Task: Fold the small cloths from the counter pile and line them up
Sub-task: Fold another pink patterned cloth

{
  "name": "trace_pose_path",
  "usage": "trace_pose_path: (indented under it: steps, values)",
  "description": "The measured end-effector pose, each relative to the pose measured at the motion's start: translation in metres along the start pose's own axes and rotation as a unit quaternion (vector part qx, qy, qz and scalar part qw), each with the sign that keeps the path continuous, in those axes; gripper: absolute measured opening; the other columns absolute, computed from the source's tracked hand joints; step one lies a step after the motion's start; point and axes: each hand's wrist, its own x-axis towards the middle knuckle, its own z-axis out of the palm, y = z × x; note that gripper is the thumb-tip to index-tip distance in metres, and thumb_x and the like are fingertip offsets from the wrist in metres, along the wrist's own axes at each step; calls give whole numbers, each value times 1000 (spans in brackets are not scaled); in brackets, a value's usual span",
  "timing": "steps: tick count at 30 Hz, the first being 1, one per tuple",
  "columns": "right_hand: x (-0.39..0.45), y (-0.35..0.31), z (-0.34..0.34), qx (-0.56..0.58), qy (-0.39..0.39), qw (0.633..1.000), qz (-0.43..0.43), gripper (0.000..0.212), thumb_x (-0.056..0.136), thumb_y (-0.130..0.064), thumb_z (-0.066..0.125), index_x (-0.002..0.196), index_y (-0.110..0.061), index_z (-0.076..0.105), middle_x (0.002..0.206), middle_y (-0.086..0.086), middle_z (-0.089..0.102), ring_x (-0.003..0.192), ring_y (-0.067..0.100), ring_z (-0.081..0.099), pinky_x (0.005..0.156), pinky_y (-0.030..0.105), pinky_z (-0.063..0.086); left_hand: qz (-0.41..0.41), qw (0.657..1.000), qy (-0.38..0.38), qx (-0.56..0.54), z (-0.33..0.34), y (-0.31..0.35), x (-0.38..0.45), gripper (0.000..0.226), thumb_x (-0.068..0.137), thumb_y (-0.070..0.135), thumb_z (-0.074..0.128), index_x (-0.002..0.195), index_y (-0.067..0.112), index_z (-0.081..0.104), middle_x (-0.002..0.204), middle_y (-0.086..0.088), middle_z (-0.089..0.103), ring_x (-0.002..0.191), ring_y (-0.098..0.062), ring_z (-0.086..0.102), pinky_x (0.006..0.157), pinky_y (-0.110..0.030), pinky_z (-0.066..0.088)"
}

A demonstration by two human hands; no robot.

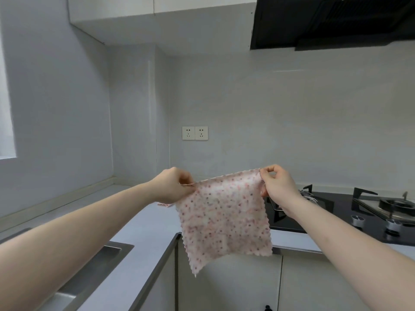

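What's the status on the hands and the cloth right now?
Left hand and right hand each pinch a top corner. Pink speckled square cloth hangs flat, unfolded, above the counter corner. Nothing in the way.

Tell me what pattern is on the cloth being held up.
Small pink and reddish dots on a pale pink cloth with zigzag edges, seen in the head view.

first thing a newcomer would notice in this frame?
The pink speckled cloth held up mid-frame, hanging open over the counter corner, pinched at its top corners by the left hand and right hand. Next, the black gas hob at right and the sink lower left.
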Motion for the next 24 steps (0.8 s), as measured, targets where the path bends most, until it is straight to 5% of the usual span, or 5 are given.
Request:
trace_pose_path:
  steps: [5,9,15,20,24]
  values:
    - [6,28,4,70,-31,994,73,9,106,-15,53,105,-13,61,77,13,69,56,18,68,64,34,61,-17,999,19,31,33,-21,10,32,96,43,67,68,28,62,72,8,61,68,-13,56,59,-26,44]
    - [18,60,11,68,-50,991,106,13,105,-8,52,109,-12,63,104,14,69,71,25,76,66,31,62,-44,998,27,37,56,-39,28,20,97,37,60,82,30,71,88,3,71,81,-20,66,67,-29,53]
    - [46,81,20,5,-16,992,128,31,96,2,46,105,-10,73,94,13,74,79,22,74,68,32,62,-72,995,73,3,78,-41,63,19,96,31,59,97,30,78,93,8,73,84,-16,66,79,-32,59]
    - [69,93,25,-62,7,991,120,34,90,1,45,91,-17,73,77,10,73,70,18,67,59,28,54,-127,979,88,-131,96,-45,96,27,94,13,55,86,26,76,68,-2,77,64,-15,75,63,-31,64]
    - [92,111,31,-9,27,989,144,33,91,7,44,94,-8,73,79,16,74,75,26,75,71,34,62,-146,959,115,-214,113,-50,121,20,96,11,62,95,21,79,73,-3,78,64,-14,74,67,-28,62]
